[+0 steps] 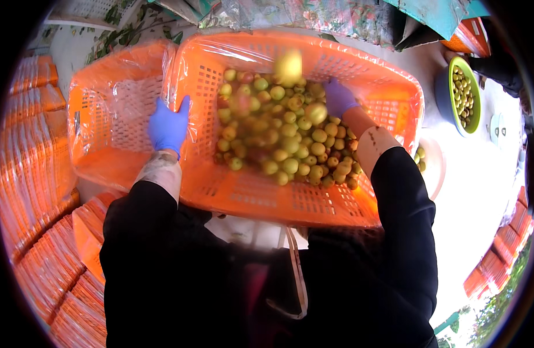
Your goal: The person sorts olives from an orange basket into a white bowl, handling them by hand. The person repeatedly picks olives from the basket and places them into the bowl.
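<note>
My left hand (167, 128), in a blue-violet glove, grips the plastic-lined rim where two orange plastic crates meet. The right crate (245, 198) holds a heap of small round yellow-green and brownish fruit (290, 129), which look like jujubes. Within this crate, my gloved right hand (340, 99) rests at the far right side of the heap; its fingertips are hard to make out. A blurred yellow fruit (288, 67) appears above the pile, and other fruit in the middle is blurred too. The left crate (103, 161) has a clear liner, with no fruit visible inside.
Stacks of orange crates (36, 156) line the left side. To the right stand a green-rimmed tub (478, 102) of fruit and a pale basin (434, 165) with some fruit. Another person's dark sleeve (495, 71) shows at upper right. Leafy twigs (123, 35) lie on the floor beyond.
</note>
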Tool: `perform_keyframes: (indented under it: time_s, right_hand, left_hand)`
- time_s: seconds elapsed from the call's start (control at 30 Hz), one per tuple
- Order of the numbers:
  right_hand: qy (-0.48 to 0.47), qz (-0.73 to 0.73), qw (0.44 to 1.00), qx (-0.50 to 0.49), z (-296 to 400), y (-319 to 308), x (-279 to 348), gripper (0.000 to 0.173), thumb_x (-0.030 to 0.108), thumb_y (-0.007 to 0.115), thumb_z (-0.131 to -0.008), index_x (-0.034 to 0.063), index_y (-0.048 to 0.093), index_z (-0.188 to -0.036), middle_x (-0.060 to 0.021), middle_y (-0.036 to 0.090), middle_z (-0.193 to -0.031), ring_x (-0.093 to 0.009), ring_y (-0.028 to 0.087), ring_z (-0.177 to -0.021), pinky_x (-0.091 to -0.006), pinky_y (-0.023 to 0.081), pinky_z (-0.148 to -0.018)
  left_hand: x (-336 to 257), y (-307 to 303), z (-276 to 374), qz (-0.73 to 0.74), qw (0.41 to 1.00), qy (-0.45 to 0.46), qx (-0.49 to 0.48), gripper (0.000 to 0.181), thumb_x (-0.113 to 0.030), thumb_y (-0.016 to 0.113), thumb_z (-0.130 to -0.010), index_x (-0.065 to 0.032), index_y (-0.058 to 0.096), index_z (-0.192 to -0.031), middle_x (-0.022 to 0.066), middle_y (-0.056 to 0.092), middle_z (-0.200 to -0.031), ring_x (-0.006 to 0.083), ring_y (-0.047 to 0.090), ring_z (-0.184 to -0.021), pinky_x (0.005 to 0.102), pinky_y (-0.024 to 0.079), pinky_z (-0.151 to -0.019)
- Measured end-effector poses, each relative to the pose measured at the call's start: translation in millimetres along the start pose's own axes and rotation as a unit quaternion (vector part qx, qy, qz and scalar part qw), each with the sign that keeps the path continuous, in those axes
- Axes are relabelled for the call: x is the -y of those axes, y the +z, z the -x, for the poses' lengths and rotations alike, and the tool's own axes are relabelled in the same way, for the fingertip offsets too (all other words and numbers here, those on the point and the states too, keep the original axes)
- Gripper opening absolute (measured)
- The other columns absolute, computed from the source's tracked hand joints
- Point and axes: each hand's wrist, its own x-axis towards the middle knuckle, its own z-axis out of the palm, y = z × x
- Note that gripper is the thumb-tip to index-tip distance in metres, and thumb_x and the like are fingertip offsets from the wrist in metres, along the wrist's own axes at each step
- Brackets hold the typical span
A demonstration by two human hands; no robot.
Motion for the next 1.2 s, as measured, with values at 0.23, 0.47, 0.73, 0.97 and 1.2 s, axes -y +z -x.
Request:
perform_keyframes:
  time_s: [0.23, 0.47, 0.73, 0.97, 1.2]
  right_hand:
    - [0.021, -0.095, 0.994, -0.049, -6, -5, 28, 0.045, 0.029, 0.061, -0.078, 0.0092, 0.051, -0.118, -0.0204, 0.052, -0.115, -0.036, 0.056, -0.104, -0.0454, 0.048, -0.084]
    - [0.031, -0.201, 0.975, -0.089, -24, -12, 65, 0.029, 0.029, 0.059, -0.082, 0.014, 0.061, -0.106, -0.0165, 0.061, -0.104, -0.036, 0.059, -0.096, -0.0459, 0.049, -0.08]
    - [-0.134, -0.07, 0.988, -0.016, -60, -7, 239, 0.021, 0.017, 0.054, -0.083, 0.012, 0.065, -0.1, -0.0122, 0.062, -0.105, -0.028, 0.064, -0.094, -0.0384, 0.052, -0.074]
    - [-0.161, -0.426, 0.853, 0.254, -61, -9, 220, 0.036, 0.026, 0.059, -0.087, 0.0079, 0.058, -0.118, -0.0121, 0.059, -0.117, -0.023, 0.063, -0.093, -0.0388, 0.052, -0.079]
    - [-0.11, -0.734, 0.525, 0.417, 35, -87, 144, 0.055, 0.038, 0.054, -0.092, 0.0047, 0.041, -0.134, -0.0114, 0.059, -0.114, -0.017, 0.061, -0.086, -0.0275, 0.051, -0.077]
  left_hand:
    - [6, 4, -4, 0.01, 1.0, 0.016, 0.003, 0.068, -0.056, 0.06, -0.078, -0.0004, 0.05, -0.116, 0.0287, 0.063, -0.09, 0.0441, 0.061, -0.086, 0.0496, 0.049, -0.073]
    - [6, 0, -2, 0.011, 1.0, 0.011, 0.009, 0.064, -0.055, 0.059, -0.079, -0.0004, 0.05, -0.112, 0.0271, 0.063, -0.09, 0.0417, 0.062, -0.085, 0.0493, 0.048, -0.074]
    - [2, -5, 2, 0.009, 1.0, 0.011, 0.013, 0.064, -0.052, 0.06, -0.079, 0.001, 0.049, -0.113, 0.0259, 0.064, -0.091, 0.0413, 0.062, -0.086, 0.0487, 0.048, -0.075]
    - [-1, -7, 1, 0.005, 1.0, 0.003, 0.019, 0.065, -0.053, 0.059, -0.079, 0.0003, 0.05, -0.116, 0.0268, 0.064, -0.091, 0.0423, 0.062, -0.086, 0.0488, 0.048, -0.075]
    - [2, -8, 1, -0.022, 0.999, 0.004, 0.029, 0.069, -0.056, 0.058, -0.079, -0.0003, 0.049, -0.118, 0.0274, 0.064, -0.091, 0.0417, 0.062, -0.086, 0.0487, 0.049, -0.075]
